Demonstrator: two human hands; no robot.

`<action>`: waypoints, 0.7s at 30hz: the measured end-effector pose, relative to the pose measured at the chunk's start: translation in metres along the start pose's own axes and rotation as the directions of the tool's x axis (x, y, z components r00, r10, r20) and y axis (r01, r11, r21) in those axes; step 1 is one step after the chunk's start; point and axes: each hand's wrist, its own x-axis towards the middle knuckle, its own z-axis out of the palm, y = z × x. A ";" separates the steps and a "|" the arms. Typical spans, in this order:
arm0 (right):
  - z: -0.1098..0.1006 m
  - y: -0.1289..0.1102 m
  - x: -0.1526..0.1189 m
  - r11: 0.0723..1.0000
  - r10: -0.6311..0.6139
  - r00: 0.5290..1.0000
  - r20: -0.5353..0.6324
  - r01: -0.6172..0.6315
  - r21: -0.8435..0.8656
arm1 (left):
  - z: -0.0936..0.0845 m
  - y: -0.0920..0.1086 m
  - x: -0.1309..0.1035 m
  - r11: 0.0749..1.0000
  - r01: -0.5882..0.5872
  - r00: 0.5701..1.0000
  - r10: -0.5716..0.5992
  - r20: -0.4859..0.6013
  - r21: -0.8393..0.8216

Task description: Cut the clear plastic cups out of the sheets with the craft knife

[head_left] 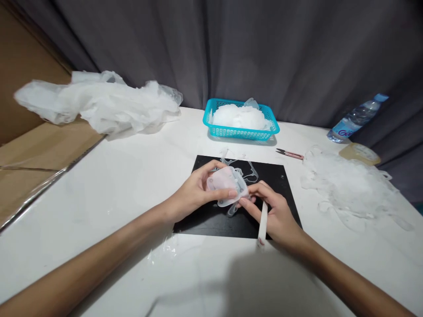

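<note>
Milky and translucent, the round-edged piece is held between both hands, the right also holding a white stick.

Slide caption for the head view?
Left hand holds a translucent piece, right hand at its edge, over a black board.

- The person's left hand holds a translucent piece, thumb across it.
- The right hand holds a white strip, its fingertips at the piece's edge.
- Below lies a black board; beyond it, a turquoise basket.
- To the right: snips, clear scraps, a bottle.
</note>
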 end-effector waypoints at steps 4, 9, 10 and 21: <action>-0.002 0.000 0.000 0.998 -0.025 1.000 0.010 0.025 -0.054 | -0.001 0.001 0.001 0.999 0.025 1.000 -0.024 0.020 -0.023; -0.003 -0.001 -0.001 0.994 -0.052 0.998 0.020 0.053 -0.095 | 0.001 0.002 0.002 1.000 -0.001 0.999 0.000 0.034 0.031; -0.003 -0.003 -0.001 0.993 -0.061 0.998 0.018 0.062 -0.103 | 0.001 0.002 0.002 0.999 -0.003 0.999 0.001 0.042 0.038; -0.006 -0.012 -0.002 0.962 -0.183 0.983 0.005 0.180 -0.205 | -0.001 0.005 0.004 0.993 0.026 0.984 -0.045 0.173 0.112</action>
